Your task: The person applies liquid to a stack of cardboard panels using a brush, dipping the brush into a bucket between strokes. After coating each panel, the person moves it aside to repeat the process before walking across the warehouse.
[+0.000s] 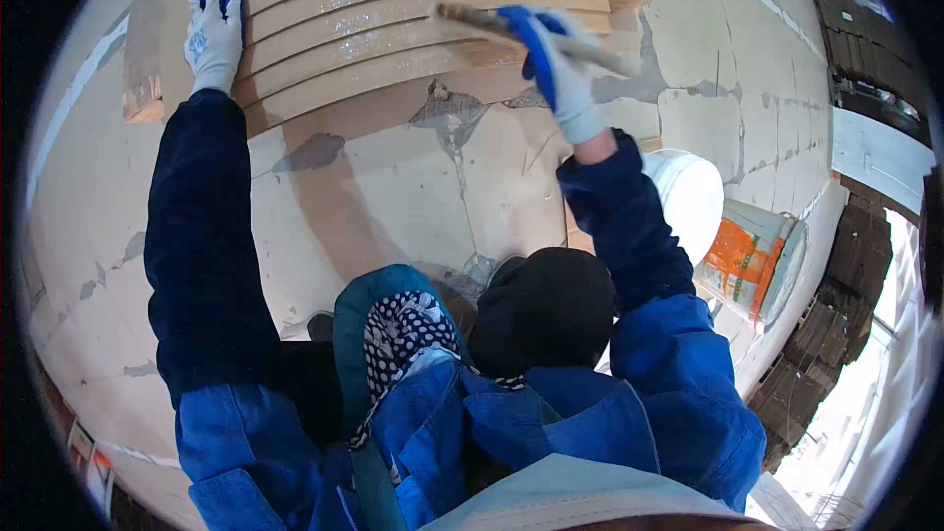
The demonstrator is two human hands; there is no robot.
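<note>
My left hand (214,34), in a white and blue glove, lies with its fingers spread at the left edge of a row of overlapping tan boards (393,25). Wet, shiny patches show across the middle of these boards. My right hand (556,64), gloved the same way, is closed around the handle of a brush-like tool (482,20). The tool's dark end points left over the boards, and its pale, blurred end sticks out to the right of the hand.
A white bucket (688,202) stands right of my right forearm, beside a container with an orange label (742,261). Dark stacked pieces (865,49) line the far right. The pale floor (413,206) has cracks and grey patches.
</note>
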